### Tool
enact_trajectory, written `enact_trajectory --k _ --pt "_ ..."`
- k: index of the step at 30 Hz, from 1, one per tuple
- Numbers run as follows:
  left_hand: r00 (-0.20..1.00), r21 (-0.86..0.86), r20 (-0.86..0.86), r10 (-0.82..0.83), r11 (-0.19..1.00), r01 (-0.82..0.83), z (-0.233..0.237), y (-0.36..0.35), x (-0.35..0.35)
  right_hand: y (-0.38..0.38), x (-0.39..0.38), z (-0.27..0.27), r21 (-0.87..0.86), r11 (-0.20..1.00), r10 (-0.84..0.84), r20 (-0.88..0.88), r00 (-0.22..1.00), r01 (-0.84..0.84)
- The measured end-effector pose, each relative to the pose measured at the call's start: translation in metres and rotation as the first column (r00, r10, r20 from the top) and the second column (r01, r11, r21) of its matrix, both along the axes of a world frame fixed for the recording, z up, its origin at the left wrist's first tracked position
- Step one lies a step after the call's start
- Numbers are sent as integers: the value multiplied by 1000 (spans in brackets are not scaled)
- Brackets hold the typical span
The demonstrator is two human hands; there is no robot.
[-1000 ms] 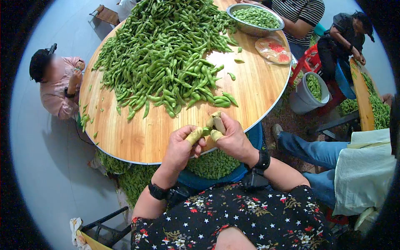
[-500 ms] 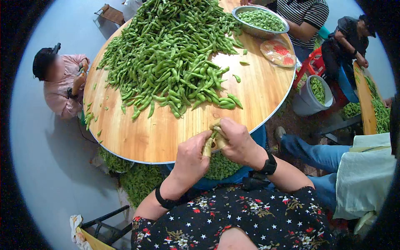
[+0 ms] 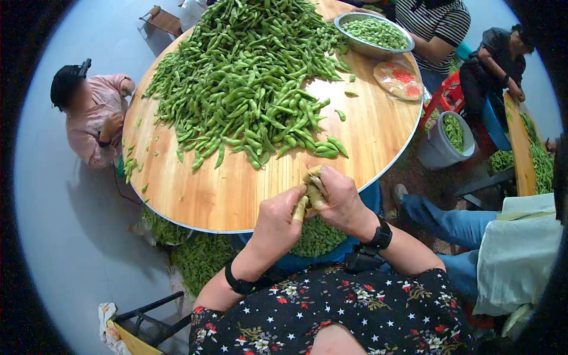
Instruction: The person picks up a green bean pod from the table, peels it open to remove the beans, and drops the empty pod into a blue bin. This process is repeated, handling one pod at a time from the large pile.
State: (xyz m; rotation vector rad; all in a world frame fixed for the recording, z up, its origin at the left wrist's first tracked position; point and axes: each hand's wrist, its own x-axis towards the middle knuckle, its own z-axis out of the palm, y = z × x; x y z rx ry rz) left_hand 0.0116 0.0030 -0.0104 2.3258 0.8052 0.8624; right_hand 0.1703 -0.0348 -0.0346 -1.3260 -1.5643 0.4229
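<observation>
My left hand (image 3: 281, 216) and my right hand (image 3: 338, 201) meet just over the near edge of the round wooden table (image 3: 201, 204). Both are closed, thumbs and forefingers pinched together, with tan coverings on some fingertips. Between them is a green soybean pod, mostly hidden by the fingers. Beyond my hands a large heap of green soybean pods (image 3: 236, 89) covers the far and middle part of the table. Below my hands, a blue tub (image 3: 371, 198) holds shelled green soybeans (image 3: 316, 236).
A metal bowl of shelled beans (image 3: 374, 35) and a red-patterned round packet (image 3: 398, 80) lie at the table's far right. A white bucket (image 3: 435, 148) holds more green pods. Co-workers sit left, far right and beyond the bowl. A heap of greens (image 3: 201, 260) lies on the floor.
My hands stay pinched together, with slightly shifted fingers; the green bit seen between them earlier is now mostly covered. The co-worker on the left has moved their hands.
</observation>
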Motion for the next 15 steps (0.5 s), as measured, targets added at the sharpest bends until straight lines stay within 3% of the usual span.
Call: enact_trajectory --k 2,4,6,8,11,13,15 --pt "999 -178 -25 -33 984 28 7 -7 -3 3 0 -4 55 998 -27 65 997 23" --pt "995 -148 -84 -51 988 38 14 -5 -21 0 5 2 -5 999 49 79 996 -49" --pt "916 -117 -384 -116 990 76 35 -1 -51 -9 12 11 -73 990 131 84 988 -125" --pt "772 -155 -630 -80 988 -23 51 10 -79 -22 20 17 -291 861 451 60 890 -417" --pt "835 42 -546 74 997 -60 44 49 -94 -32 23 18 -368 811 531 139 836 -454" --pt "880 325 -435 189 945 -42 26 91 -87 -34 20 22 -388 805 546 188 816 -449" --pt "965 478 -242 102 878 27 0 141 -80 -32 14 27 -466 815 452 136 881 -346"
